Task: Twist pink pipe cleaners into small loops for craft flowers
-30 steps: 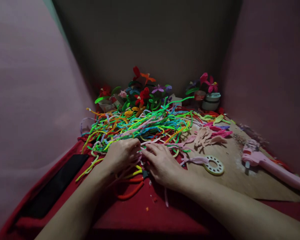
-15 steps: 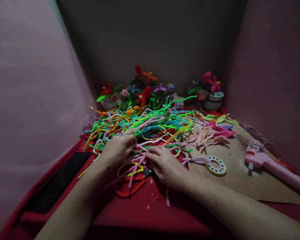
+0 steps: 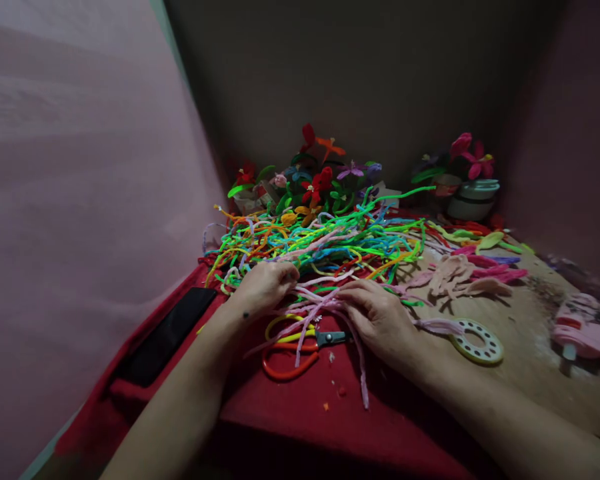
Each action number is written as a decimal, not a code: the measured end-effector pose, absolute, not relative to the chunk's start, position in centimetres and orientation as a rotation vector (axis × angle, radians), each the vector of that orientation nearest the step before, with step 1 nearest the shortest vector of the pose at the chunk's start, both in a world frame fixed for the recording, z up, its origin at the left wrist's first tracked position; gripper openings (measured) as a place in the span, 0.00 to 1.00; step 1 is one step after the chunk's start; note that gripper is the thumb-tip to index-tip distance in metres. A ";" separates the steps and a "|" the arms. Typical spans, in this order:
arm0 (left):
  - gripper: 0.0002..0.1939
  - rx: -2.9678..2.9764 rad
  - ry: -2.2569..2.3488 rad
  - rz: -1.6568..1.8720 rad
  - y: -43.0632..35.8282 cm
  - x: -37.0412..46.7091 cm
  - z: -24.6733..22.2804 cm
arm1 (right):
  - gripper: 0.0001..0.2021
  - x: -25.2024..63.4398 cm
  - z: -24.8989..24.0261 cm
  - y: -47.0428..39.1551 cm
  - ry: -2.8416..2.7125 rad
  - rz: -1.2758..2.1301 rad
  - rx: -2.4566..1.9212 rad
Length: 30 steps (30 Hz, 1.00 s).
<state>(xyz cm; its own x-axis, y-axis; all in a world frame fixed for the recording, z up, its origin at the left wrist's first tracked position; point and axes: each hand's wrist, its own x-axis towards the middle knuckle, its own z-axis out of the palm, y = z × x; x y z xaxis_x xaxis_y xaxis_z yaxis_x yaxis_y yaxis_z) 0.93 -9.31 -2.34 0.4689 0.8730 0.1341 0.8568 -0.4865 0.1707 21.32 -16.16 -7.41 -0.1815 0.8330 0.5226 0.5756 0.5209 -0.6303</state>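
A: State of the work?

B: Partly advanced, in my judgement. The slender pale pink fuzzy strands (image 3: 363, 380) lie crossed and loose between the hands, some over the metal scissors with red and yellow handles (image 3: 332, 338). I see no finished form in them.

A: The hands?

B: Left hand (image 3: 265, 290): fingers curled at the strands' far end; whether one is pinched, I cannot tell. Right hand (image 3: 380, 320): fingers bent, part-spread, beside the strands; grip likewise not determinable.

A: Anything complete?

B: Multicoloured fuzzy flowers (image 3: 323, 180) stand at the back, apparently finished. Flat beige petal-like pieces (image 3: 447, 277) look shaped but unjoined. The large tangled heap of bright fuzzy stems (image 3: 350, 237) appears unworked.

A: Surface?

B: Deep red cloth (image 3: 265, 417), scraps on it, with a flat black rectangular object (image 3: 170, 333) at the left. To the right, a tan board (image 3: 525, 373) bears a yellowish ring with dark dots (image 3: 495, 350) and a pink plastic glue-gun-like tool (image 3: 587, 320).

A: Room?

B: Dim. Pinkish surface (image 3: 80, 167) at left, dark grey backdrop (image 3: 350, 67) behind; material uncertain.
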 end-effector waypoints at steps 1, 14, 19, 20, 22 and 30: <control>0.10 2.631 1.540 0.275 -9.3 1.0 -2.3 | 0.12 21.4 -7.4 -16.1 -1.846 0.350 -1.154; 0.11 2.739 1.357 0.293 -9.8 2.5 -3.0 | 0.12 22.4 -6.8 -16.0 -1.636 0.326 -1.224; 0.09 2.716 1.337 0.184 -9.6 2.3 -3.3 | 0.11 22.5 -6.8 -15.9 -1.470 0.505 -1.261; 0.09 2.719 1.330 0.223 -9.6 2.3 -3.4 | 0.11 22.6 -6.7 -15.8 -1.413 0.548 -1.273; 0.09 2.722 1.318 0.342 -9.6 2.4 -3.4 | 0.11 22.9 -6.4 -15.7 -1.288 0.620 -1.282; 0.12 2.651 1.193 0.384 -10.7 3.8 -3.6 | 0.10 23.5 -5.7 -15.8 -1.117 0.659 -1.226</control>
